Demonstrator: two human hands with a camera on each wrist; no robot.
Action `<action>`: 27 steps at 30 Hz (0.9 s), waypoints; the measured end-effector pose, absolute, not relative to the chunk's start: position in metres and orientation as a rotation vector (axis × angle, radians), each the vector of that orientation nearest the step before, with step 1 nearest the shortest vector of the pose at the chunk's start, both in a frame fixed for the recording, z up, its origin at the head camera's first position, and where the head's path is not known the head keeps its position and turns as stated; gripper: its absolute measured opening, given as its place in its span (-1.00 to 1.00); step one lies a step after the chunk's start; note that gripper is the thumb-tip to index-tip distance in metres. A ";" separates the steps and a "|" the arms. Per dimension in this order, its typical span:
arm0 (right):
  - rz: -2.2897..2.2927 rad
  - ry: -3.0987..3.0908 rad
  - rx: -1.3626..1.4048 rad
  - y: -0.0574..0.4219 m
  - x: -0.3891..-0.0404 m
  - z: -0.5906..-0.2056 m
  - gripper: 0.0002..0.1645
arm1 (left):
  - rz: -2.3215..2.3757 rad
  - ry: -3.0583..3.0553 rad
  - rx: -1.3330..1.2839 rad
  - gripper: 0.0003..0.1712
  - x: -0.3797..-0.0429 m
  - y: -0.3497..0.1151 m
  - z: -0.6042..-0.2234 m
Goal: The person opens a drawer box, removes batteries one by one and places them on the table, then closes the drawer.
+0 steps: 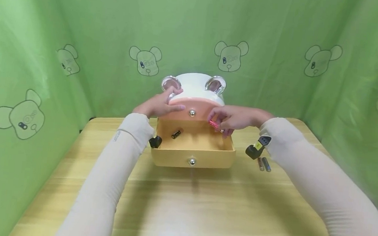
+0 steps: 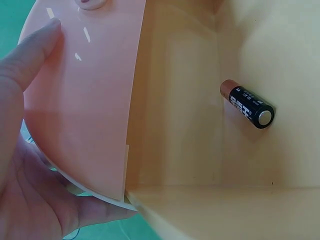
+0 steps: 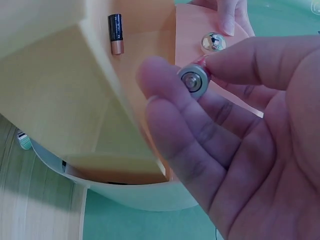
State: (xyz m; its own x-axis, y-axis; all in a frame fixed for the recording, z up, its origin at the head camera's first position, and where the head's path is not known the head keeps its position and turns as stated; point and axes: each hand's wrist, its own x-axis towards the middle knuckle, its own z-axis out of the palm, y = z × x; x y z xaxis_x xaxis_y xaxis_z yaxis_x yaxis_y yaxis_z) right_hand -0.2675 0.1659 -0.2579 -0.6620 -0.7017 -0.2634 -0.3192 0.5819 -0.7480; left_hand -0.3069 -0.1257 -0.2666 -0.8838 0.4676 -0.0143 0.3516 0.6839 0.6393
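A small drawer box [image 1: 193, 85] with a white top, silver-rimmed ears and a pink upper drawer front [image 2: 90, 100] stands on the table. Its yellow lower drawer [image 1: 172, 158] is pulled out, and a black and copper AA battery [image 2: 247, 104] lies inside. My left hand [image 1: 160, 104] grips the box's left side, thumb on the pink front and the other fingers round the edge. Over the drawer's right side, my right hand [image 1: 237, 118] pinches a red battery [image 1: 213, 124] between thumb and fingers. In the right wrist view that battery's silver end [image 3: 194, 81] faces the camera.
Two more batteries [image 1: 264, 164] lie side by side on the table, right of the drawer, below the right wrist's black camera [image 1: 254, 150]. The wooden table [image 1: 181, 213] extends in front. Green curtains [image 1: 190, 21] with bear-head prints hang at the back and sides.
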 end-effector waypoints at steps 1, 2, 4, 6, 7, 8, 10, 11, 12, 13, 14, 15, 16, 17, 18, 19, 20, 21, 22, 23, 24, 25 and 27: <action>-0.925 2.266 -0.805 0.166 -0.267 -0.258 -0.50 | 0.977 2.718 0.669 -0.22 -0.307 -0.126 -0.266; -0.931 2.267 -0.800 0.167 -0.267 -0.257 -0.49 | 0.977 2.718 0.671 -0.23 -0.307 -0.126 -0.266; -0.942 2.265 -0.798 0.168 -0.266 -0.257 -0.50 | 0.976 2.717 0.673 -0.22 -0.307 -0.126 -0.266; -0.952 2.266 -0.796 0.169 -0.267 -0.257 -0.53 | 0.976 2.718 0.666 -0.22 -0.307 -0.126 -0.266; -0.953 2.266 -0.798 0.169 -0.267 -0.257 -0.55 | 0.975 2.719 0.661 -0.21 -0.307 -0.126 -0.266; -0.958 2.263 -0.799 0.170 -0.267 -0.257 -0.57 | 0.973 2.717 0.657 -0.21 -0.307 -0.127 -0.266; -0.963 2.257 -0.802 0.172 -0.268 -0.258 -0.59 | 0.971 2.717 0.656 -0.21 -0.307 -0.127 -0.266; -0.969 2.252 -0.801 0.172 -0.268 -0.258 -0.60 | 0.970 2.718 0.658 -0.21 -0.307 -0.127 -0.266; -0.974 2.246 -0.801 0.173 -0.268 -0.259 -0.61 | 0.969 2.719 0.660 -0.22 -0.307 -0.127 -0.266; -0.979 2.241 -0.801 0.174 -0.268 -0.259 -0.61 | 0.969 2.719 0.662 -0.22 -0.308 -0.127 -0.266; -0.985 2.237 -0.797 0.175 -0.268 -0.259 -0.62 | 0.969 2.719 0.666 -0.22 -0.308 -0.127 -0.266; -0.987 2.236 -0.797 0.176 -0.267 -0.259 -0.62 | 0.970 2.721 0.669 -0.23 -0.309 -0.127 -0.267; -0.991 2.236 -0.790 0.177 -0.267 -0.258 -0.62 | 0.971 2.721 0.669 -0.22 -0.309 -0.127 -0.267; -0.995 2.237 -0.784 0.178 -0.266 -0.258 -0.61 | 0.971 2.721 0.668 -0.22 -0.309 -0.127 -0.267; -0.995 2.239 -0.782 0.179 -0.266 -0.258 -0.60 | 0.971 2.719 0.666 -0.21 -0.309 -0.127 -0.267; -0.995 2.241 -0.779 0.180 -0.265 -0.258 -0.60 | 0.972 2.718 0.665 -0.21 -0.309 -0.126 -0.267; -0.994 2.242 -0.777 0.181 -0.265 -0.257 -0.59 | 0.971 2.717 0.662 -0.20 -0.309 -0.126 -0.267; -0.993 2.242 -0.778 0.183 -0.265 -0.257 -0.59 | 0.972 2.717 0.661 -0.19 -0.309 -0.126 -0.267; -0.991 2.243 -0.777 0.184 -0.266 -0.258 -0.59 | 0.972 2.717 0.658 -0.19 -0.310 -0.126 -0.267; -0.989 2.241 -0.777 0.185 -0.267 -0.258 -0.59 | 0.973 2.718 0.657 -0.19 -0.310 -0.126 -0.267; -0.989 2.239 -0.775 0.186 -0.267 -0.258 -0.59 | 0.972 2.718 0.658 -0.20 -0.310 -0.126 -0.267; -0.988 2.240 -0.774 0.186 -0.267 -0.258 -0.60 | 0.973 2.717 0.659 -0.20 -0.310 -0.126 -0.267; -0.990 2.242 -0.769 0.188 -0.268 -0.258 -0.60 | 0.975 2.715 0.662 -0.22 -0.310 -0.127 -0.267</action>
State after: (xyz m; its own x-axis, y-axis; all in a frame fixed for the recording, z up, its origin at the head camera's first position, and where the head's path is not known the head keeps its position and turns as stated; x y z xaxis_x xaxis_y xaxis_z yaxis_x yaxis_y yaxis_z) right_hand -0.2681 0.1881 -0.2579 -0.6756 -0.6895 -0.2610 -0.2719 0.5621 -0.7811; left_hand -0.3104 -0.1272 -0.2671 -0.8844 0.4662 -0.0198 0.3471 0.6856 0.6399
